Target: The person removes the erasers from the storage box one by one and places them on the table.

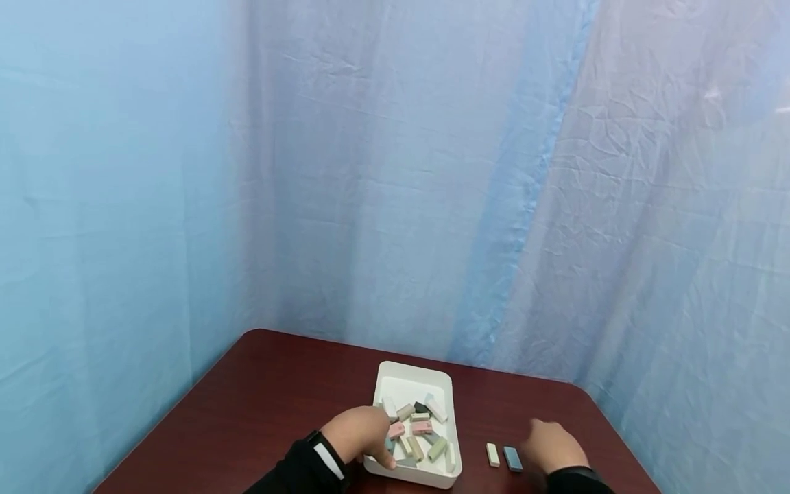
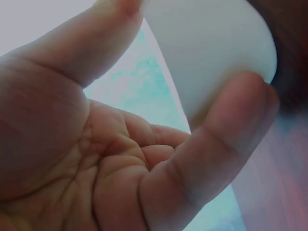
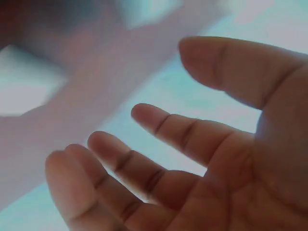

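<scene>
A white rectangular tray (image 1: pixel 404 384) stands on the table and holds several small rectangular blocks (image 1: pixel 422 427) in pink, cream, green, grey-blue and white. At its near left side, my left hand (image 1: pixel 365 433) grips the wall, the thumb over the rim. In the left wrist view the white tray wall (image 2: pixel 211 43) lies between thumb and index finger. My right hand (image 1: pixel 552 446) is right of the tray, holding nothing; its fingers are spread in the right wrist view. Just left of it, a cream block (image 1: pixel 492 455) and a grey-blue block (image 1: pixel 512 459) lie side by side.
The dark red-brown table (image 1: pixel 296 384) has rounded far corners. Pale blue curtains (image 1: pixel 395 171) hang behind it and along both sides. A dark block (image 1: pixel 422 407) lies among the others near the middle of the tray.
</scene>
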The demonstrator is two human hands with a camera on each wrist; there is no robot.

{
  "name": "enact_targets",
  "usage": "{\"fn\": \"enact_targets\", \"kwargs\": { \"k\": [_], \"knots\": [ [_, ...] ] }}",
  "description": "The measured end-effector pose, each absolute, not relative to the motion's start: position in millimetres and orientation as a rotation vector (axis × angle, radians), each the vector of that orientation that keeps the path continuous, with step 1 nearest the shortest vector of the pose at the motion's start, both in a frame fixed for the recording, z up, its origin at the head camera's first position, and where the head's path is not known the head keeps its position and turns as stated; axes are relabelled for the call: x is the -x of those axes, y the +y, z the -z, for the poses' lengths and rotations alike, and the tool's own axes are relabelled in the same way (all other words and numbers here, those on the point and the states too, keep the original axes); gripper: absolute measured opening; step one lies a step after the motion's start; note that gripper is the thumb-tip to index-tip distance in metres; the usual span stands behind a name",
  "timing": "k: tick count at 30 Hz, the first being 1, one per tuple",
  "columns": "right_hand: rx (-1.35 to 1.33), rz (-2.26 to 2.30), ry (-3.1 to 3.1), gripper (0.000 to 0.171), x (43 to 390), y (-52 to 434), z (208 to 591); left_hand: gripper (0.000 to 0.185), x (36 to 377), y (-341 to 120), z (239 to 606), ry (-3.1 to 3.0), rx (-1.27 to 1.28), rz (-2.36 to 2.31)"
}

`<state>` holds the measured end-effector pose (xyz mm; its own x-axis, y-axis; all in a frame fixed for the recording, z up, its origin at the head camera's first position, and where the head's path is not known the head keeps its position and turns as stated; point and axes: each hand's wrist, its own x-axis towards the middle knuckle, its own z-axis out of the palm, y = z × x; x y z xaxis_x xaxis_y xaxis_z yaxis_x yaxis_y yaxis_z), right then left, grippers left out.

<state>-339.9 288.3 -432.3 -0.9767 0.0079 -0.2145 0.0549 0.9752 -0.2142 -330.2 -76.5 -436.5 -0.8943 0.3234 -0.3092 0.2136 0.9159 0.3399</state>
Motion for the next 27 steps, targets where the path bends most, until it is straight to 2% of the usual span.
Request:
{"fn": "enact_targets", "kwargs": {
  "k": [3,6,9,12,21,24,27],
  "knots": [
    [0.115,0.409,2.985,0.048,331,238,410,0.037,331,-78,436,2.717,-0.37,-0.44],
    [0.346,0.477,2.995,0.036,326,194,404,0.038,332,-78,436,2.723,-0.367,-0.443],
    [0.575,0.51,2.939,0.03,326,161,413,0.038,332,-77,435,2.733,-0.382,-0.434],
    [0.691,0.502,2.851,0.03,329,142,430,0.037,331,-77,435,2.733,-0.391,-0.444],
    [0.644,0.492,2.854,0.034,337,134,466,0.038,328,-74,439,2.738,-0.399,-0.462],
    [0.574,0.482,2.889,0.021,340,135,469,0.039,329,-75,437,2.75,-0.397,-0.462],
    [0.569,0.514,2.891,0.025,342,135,469,0.039,329,-76,436,2.757,-0.378,-0.459]
  ]
}}
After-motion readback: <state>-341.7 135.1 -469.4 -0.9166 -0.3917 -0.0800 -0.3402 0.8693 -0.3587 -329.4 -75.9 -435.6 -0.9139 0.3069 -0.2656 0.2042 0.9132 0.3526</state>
